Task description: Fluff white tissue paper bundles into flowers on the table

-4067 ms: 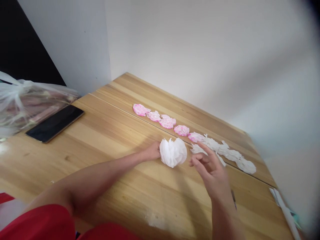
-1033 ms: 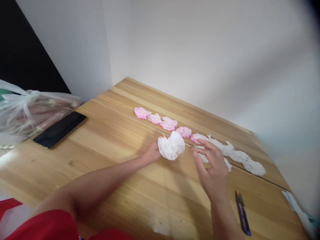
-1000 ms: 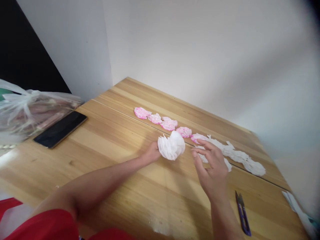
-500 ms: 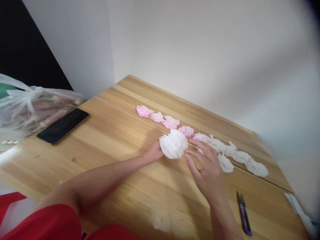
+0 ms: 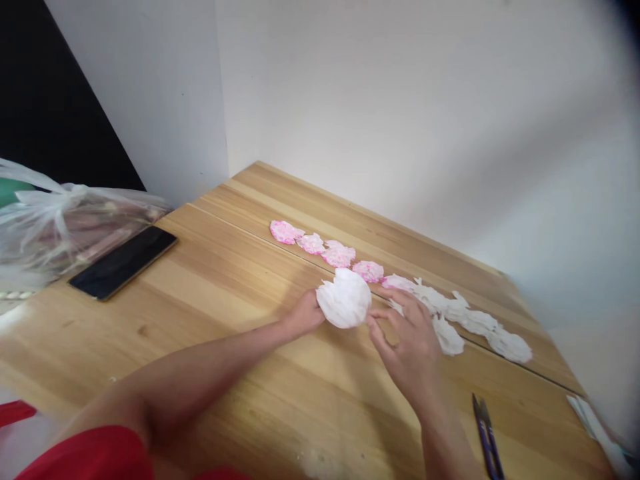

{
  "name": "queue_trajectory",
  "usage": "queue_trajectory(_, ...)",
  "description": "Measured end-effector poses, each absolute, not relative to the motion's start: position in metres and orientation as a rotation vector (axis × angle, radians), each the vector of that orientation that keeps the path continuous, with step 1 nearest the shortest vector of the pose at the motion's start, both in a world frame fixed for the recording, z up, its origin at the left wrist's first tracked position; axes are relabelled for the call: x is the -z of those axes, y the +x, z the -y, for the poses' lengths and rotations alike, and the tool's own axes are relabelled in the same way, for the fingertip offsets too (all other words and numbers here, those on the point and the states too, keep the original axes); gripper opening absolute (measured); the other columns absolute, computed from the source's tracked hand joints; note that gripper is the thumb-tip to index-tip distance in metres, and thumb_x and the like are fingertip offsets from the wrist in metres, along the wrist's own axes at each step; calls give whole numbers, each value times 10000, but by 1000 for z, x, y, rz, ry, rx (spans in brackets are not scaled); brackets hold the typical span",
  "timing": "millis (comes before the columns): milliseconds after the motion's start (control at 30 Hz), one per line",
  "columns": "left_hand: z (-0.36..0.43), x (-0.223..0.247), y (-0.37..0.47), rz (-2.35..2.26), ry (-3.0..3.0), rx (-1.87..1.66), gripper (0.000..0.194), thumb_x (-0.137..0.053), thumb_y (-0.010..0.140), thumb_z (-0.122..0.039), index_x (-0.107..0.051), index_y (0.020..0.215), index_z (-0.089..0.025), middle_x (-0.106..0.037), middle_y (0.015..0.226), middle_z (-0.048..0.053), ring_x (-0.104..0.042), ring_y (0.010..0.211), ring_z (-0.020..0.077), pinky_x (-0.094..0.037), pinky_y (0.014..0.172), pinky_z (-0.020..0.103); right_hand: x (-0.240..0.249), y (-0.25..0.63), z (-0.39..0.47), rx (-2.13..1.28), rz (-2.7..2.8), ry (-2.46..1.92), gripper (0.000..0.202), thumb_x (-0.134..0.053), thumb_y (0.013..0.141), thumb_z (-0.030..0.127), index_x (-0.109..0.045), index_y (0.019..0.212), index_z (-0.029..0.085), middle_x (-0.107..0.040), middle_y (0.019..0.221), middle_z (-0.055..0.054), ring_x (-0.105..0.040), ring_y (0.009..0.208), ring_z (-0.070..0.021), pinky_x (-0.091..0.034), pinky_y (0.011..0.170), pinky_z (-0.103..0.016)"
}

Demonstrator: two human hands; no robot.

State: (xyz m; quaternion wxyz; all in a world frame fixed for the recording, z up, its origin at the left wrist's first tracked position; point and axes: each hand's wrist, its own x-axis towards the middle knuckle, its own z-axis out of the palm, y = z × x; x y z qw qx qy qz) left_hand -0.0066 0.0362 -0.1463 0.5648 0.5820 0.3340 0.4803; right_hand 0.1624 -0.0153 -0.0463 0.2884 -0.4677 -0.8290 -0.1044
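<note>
A round white paper flower with thin layered petals is held above the wooden table. My left hand is closed on it from the left, its fingertips hidden behind the petals. At the flower's right edge, my right hand pinches a petal between thumb and forefinger, the other fingers loosely curled. Beyond them runs a slanting row of paper flowers: several pink-and-white ones on the left, and several plain white ones on the right, partly behind my right hand.
Purple-handled thread snips lie at the front right. A black phone rests on the table's left side, beside a tied clear plastic bag. Folded white strips sit near the right edge. A white wall rises behind.
The right thumb and forefinger have closed together at the flower's edge. The whole scene sits slightly lower in view, as the camera has tilted a little.
</note>
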Motion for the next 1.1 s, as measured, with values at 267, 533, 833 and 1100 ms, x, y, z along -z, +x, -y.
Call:
queue_trajectory(267, -38, 150, -7, -839, 1342, -1147, 230, -543, 774, -184, -661, 956, -109, -695, 1086, 105, -631, 1030, 219, -480, 924, 272, 26, 164, 25, 248, 2180, -1194, 84, -576, 815, 163, -597, 874, 218, -564, 1185, -95, -507, 1158, -276, -414, 960, -500)
queue_trajectory(533, -36, 145, -7, -827, 1331, -1124, 287, -563, 747, -179, -662, 1010, -120, -684, 1124, 96, -635, 1029, 226, -491, 915, 282, 44, 157, 20, 204, 2275, -1158, 120, -562, 838, 168, -633, 914, 228, -561, 1230, -93, -496, 1181, -268, -431, 962, -502)
queue_trajectory(833, -38, 148, -6, -828, 1347, -1120, 259, -555, 751, -162, -668, 982, -136, -693, 1109, 84, -633, 1038, 224, -489, 927, 294, 38, 169, 17, 337, 2209, -1267, 71, -567, 844, 208, -636, 846, 226, -577, 1224, -83, -485, 1191, -283, -431, 959, -521)
queue_trajectory(1100, -34, 142, -8, -849, 1367, -1089, 263, -561, 738, -206, -668, 966, -132, -702, 1082, 91, -639, 1030, 234, -492, 922, 301, 50, 159, 16, 268, 2243, -1235, 97, -580, 837, 210, -631, 917, 230, -551, 1248, -82, -470, 1207, -276, -424, 965, -503)
